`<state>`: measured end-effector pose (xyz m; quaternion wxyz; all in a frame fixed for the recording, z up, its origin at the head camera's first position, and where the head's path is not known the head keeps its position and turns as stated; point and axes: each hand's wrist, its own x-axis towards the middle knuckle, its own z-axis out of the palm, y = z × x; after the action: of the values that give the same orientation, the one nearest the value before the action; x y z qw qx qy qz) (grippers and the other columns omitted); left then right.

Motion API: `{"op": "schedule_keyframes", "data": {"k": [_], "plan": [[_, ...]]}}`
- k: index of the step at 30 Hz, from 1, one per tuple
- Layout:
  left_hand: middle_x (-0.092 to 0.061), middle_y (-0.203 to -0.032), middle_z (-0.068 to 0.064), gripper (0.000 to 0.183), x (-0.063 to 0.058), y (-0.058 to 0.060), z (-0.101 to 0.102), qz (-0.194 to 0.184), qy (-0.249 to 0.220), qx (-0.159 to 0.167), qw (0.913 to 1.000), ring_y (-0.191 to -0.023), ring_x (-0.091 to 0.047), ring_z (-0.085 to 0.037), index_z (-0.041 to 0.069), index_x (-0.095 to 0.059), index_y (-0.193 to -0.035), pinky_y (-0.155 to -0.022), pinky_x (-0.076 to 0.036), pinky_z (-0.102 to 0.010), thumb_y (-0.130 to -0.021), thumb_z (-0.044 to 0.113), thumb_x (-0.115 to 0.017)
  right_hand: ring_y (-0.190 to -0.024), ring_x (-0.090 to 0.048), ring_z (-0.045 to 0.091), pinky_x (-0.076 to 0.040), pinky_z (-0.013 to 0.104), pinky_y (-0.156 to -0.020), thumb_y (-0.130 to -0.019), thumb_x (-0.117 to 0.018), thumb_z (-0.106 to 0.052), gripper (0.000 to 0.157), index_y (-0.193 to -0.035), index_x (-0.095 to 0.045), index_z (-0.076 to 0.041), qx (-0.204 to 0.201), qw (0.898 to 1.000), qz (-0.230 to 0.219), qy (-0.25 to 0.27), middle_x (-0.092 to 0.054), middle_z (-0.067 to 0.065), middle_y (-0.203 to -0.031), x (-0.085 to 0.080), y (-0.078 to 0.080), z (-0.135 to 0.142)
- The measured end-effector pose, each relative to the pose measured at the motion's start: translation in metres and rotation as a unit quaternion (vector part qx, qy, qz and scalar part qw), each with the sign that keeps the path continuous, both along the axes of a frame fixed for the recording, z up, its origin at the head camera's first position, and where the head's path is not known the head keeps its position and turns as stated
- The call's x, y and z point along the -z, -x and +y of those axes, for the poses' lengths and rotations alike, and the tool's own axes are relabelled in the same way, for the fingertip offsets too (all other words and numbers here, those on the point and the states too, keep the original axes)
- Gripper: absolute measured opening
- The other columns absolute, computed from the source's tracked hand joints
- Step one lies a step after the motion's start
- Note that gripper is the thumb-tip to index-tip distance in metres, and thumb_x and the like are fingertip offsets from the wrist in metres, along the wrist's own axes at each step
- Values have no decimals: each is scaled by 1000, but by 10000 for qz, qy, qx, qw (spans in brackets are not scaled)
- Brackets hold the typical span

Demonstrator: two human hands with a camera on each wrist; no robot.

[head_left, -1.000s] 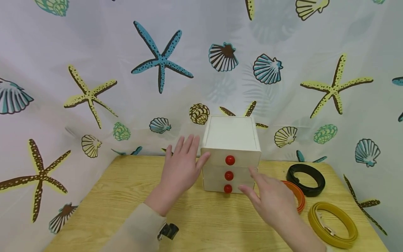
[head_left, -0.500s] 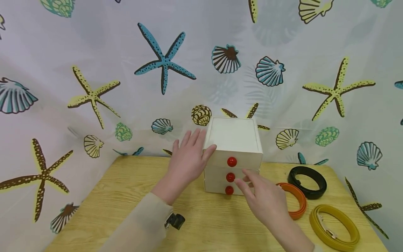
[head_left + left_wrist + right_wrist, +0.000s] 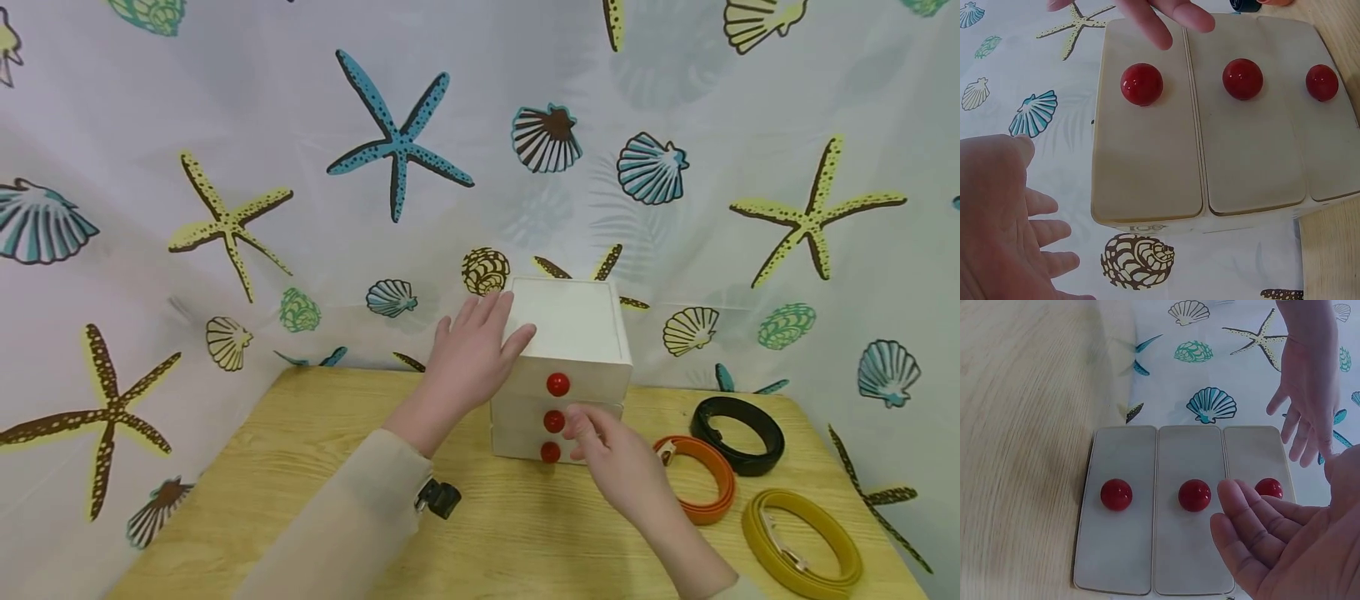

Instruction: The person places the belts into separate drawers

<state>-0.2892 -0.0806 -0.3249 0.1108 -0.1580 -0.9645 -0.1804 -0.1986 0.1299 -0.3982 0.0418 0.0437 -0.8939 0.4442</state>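
A small white three-drawer box [image 3: 573, 321] stands on the table, each drawer front bearing a round red knob, with the top knob [image 3: 558, 384] highest. My left hand [image 3: 471, 354] is spread at the box's upper left edge, thumb out over its top in the head view. In the left wrist view, a gap shows between that hand [image 3: 1007, 219] and the drawer fronts. My right hand [image 3: 621, 457] is before the lower right front, its loosely bent fingers beside the middle knob [image 3: 554, 422]. The right wrist view shows the right hand's fingers [image 3: 1254, 531] holding nothing. All drawers are closed.
To the right of the box lie three coiled belts: an orange belt [image 3: 726, 483], a black belt [image 3: 772, 437] and a yellow belt [image 3: 843, 546]. A white curtain [image 3: 465, 200] printed with starfish and shells hangs behind the wooden table [image 3: 315, 442].
My left hand has moved rightward and up to the box's left edge. My right hand has moved left toward the knobs, its fingers bending more, uncovering more of the orange belt.
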Motion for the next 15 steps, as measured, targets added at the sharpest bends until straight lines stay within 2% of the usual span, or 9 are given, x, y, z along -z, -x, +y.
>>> {"op": "schedule_keyframes", "data": {"k": [5, 11, 15], "plan": [[-24, -183, -8, 76, -3, 4, 6, -88, -84, 30, 9999, -169, -13, -34, 16, -27, -177, -131, -14, -70, -117, 62, -36, -93, -78, 16, -60, 56, -94, -117, -47, -55, 57, -145, -71, -12, -46, 9978, -187, 633, -80, -1, -114, 2, 4, -1], [-23, -183, -8, 76, -5, 9, 9, -174, -143, 97, 9997, -169, -14, -34, 16, -27, -177, -131, -14, -69, -117, 62, -35, -91, -79, 23, -63, 55, -96, -117, -45, -57, 65, -147, -68, -4, -155, 9907, -395, 1295, -80, 6, -114, 3, 6, -2], [-23, -183, -8, 76, -6, 14, 10, -247, -137, 95, 9996, -169, -14, -34, 16, -28, -177, -131, -15, -70, -117, 62, -34, -89, -79, 28, -64, 53, -96, -118, -46, -53, 63, -148, -67, -1, -240, 9817, -544, 1808, -80, 11, -115, 4, 9, -3]]}}
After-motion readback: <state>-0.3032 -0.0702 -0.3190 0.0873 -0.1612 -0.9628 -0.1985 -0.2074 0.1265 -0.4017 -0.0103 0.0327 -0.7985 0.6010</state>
